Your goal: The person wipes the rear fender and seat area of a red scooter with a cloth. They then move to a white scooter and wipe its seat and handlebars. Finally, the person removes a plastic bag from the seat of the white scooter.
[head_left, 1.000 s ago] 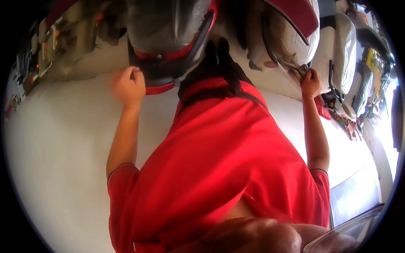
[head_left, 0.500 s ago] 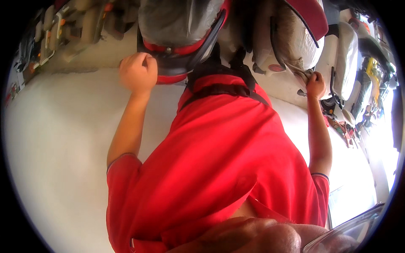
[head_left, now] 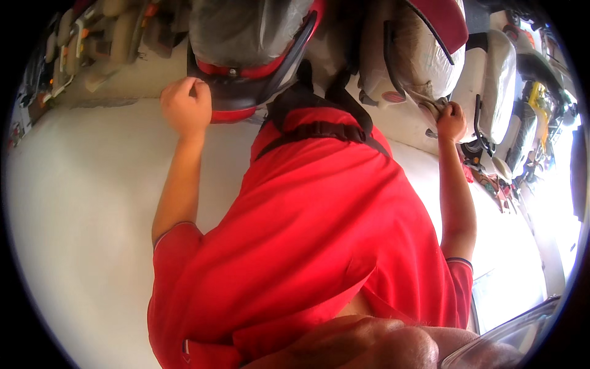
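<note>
My left hand (head_left: 186,106) is curled into a loose fist beside the rear of a red and black scooter (head_left: 233,115); nothing sticks out of it. Clear plastic film covers that scooter's seat (head_left: 246,31). Over on the right, my right hand (head_left: 452,122) grips a crumpled greyish-brown cloth (head_left: 432,108). The cloth lies against the end of a second scooter's plastic-wrapped seat (head_left: 427,58), just beside its dark grab rail (head_left: 391,61). Part of the cloth is hidden inside my fingers.
Further scooters with wrapped seats (head_left: 499,86) stand close on the right. More vehicles (head_left: 117,31) line the far left. A pale wall (head_left: 80,203) spans the left side behind me. A dark red panel (head_left: 444,24) juts out above the right scooter's seat.
The view has shifted slightly, so the scooters and both hands sit a little further left. My left fist and my right hand's hold on the cloth look the same.
</note>
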`<action>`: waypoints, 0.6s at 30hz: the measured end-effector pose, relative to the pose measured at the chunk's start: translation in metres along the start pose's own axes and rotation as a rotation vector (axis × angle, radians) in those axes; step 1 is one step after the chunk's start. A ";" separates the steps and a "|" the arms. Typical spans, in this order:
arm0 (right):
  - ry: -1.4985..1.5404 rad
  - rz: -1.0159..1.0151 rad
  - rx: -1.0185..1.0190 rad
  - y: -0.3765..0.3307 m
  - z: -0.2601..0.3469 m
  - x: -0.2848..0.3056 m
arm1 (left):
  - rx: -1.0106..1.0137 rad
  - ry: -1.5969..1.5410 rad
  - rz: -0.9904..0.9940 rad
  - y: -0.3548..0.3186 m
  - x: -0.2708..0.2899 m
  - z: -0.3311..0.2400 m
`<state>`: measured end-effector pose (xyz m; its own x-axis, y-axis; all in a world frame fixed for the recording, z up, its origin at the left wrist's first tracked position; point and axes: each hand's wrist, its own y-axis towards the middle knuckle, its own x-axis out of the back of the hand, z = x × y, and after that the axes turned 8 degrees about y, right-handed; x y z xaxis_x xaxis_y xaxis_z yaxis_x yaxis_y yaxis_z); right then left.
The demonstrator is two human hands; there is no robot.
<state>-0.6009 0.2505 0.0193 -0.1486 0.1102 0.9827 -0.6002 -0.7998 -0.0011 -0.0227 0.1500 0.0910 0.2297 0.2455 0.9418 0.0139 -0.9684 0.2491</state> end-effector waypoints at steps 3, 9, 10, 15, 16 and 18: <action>-0.016 0.018 -0.007 0.001 0.000 0.000 | -0.015 0.040 -0.017 -0.001 0.000 0.001; 0.026 0.018 0.005 0.002 -0.002 0.002 | 0.009 0.098 0.008 -0.002 0.004 -0.003; 0.025 0.018 0.012 0.001 -0.003 0.002 | 0.015 0.098 0.006 -0.004 0.003 -0.001; 0.012 0.032 0.023 0.002 -0.002 0.002 | 0.027 0.040 -0.068 -0.004 0.001 -0.004; 0.010 0.036 0.026 0.002 -0.002 0.001 | 0.032 0.041 -0.065 -0.005 0.001 -0.003; -0.003 0.010 0.055 0.001 -0.004 0.001 | 0.022 0.021 -0.068 -0.006 0.001 -0.002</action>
<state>-0.6045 0.2520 0.0193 -0.1517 0.1003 0.9833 -0.5543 -0.8323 -0.0006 -0.0245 0.1562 0.0907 0.2066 0.3113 0.9276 0.0505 -0.9502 0.3076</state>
